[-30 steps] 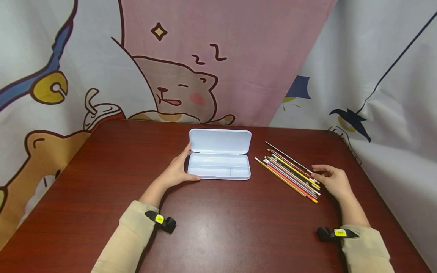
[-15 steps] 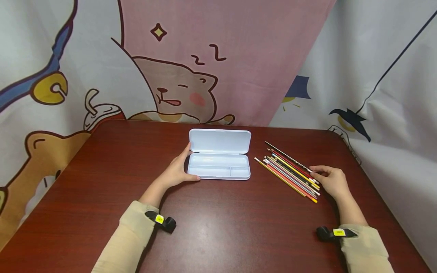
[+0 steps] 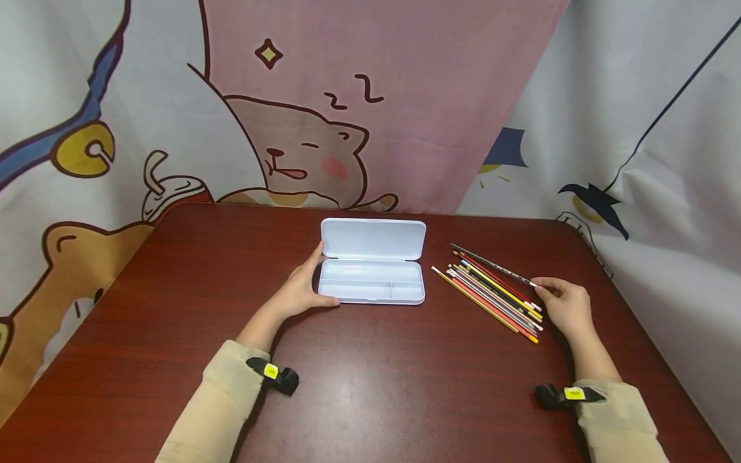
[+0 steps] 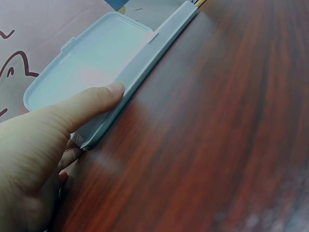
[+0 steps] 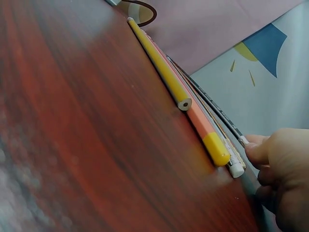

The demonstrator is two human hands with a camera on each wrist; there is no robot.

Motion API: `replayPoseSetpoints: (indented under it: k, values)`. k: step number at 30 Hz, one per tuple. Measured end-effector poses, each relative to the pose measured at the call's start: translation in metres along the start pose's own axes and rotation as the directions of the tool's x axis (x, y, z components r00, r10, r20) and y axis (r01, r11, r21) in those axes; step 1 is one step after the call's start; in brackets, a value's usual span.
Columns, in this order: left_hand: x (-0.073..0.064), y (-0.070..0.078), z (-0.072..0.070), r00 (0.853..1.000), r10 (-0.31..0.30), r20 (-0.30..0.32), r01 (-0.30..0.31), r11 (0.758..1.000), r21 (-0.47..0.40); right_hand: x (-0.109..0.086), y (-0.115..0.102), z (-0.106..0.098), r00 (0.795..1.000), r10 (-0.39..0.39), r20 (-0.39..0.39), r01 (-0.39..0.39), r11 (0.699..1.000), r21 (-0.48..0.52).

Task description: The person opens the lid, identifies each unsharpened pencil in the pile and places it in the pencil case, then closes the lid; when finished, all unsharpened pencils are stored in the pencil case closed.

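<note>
A light blue pencil case (image 3: 354, 272) lies with its lid (image 3: 373, 240) raised, showing an inside split into compartments. My left hand (image 3: 296, 290) grips the case's left end, thumb on the front side, as the left wrist view shows the thumb (image 4: 99, 100) against its wall. To the right, my right hand (image 3: 568, 310) pinches the near end of a dark patterned pencil (image 3: 493, 263) between thumb and fingers. That pencil lies along the far side of a bundle of pencils (image 3: 492, 296) in yellow, red, black and grey. The right wrist view shows a yellow pencil (image 5: 161, 65) nearest the camera.
The dark red wooden table (image 3: 370, 386) runs back to a printed cloth (image 3: 434, 96) with cartoon animals. Another cloth (image 3: 683, 193) hangs along the right edge. Each wrist wears a black camera, seen on the left wrist (image 3: 283, 381) and right wrist (image 3: 552, 395).
The right hand now pinches the dark pencil, whose near end has shifted up and to the right, apart from the bundle. The left hand and pencil case stay put.
</note>
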State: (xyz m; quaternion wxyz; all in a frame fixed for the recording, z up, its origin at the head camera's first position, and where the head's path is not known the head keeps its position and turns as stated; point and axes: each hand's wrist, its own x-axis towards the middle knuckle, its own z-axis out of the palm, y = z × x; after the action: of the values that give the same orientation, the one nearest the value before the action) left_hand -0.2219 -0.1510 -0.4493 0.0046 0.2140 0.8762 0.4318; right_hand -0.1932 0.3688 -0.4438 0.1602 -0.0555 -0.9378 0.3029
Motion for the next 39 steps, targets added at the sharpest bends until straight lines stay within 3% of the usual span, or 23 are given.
replayPoseSetpoints:
  k: [11,20,29,39]
  values:
    - [0.0,0.0,0.0,1.0,0.001,-0.003,-0.001,1.0,0.013,-0.001,-0.011,0.0,0.992,0.042,-0.12,-0.033,0.996,0.078]
    - [-0.001,0.0,0.0,1.0,-0.001,-0.003,0.001,1.0,0.014,-0.003,-0.031,0.002,0.977,0.0,-0.215,0.053,0.969,0.242]
    - [0.0,-0.002,0.002,1.0,0.002,-0.003,-0.002,1.0,0.006,-0.009,-0.056,0.006,0.982,-0.117,-0.147,0.15,0.96,0.236]
    - [0.0,-0.001,0.001,1.0,-0.005,-0.001,0.005,1.0,0.019,-0.012,-0.091,0.029,0.96,-0.256,-0.11,0.278,0.913,0.298]
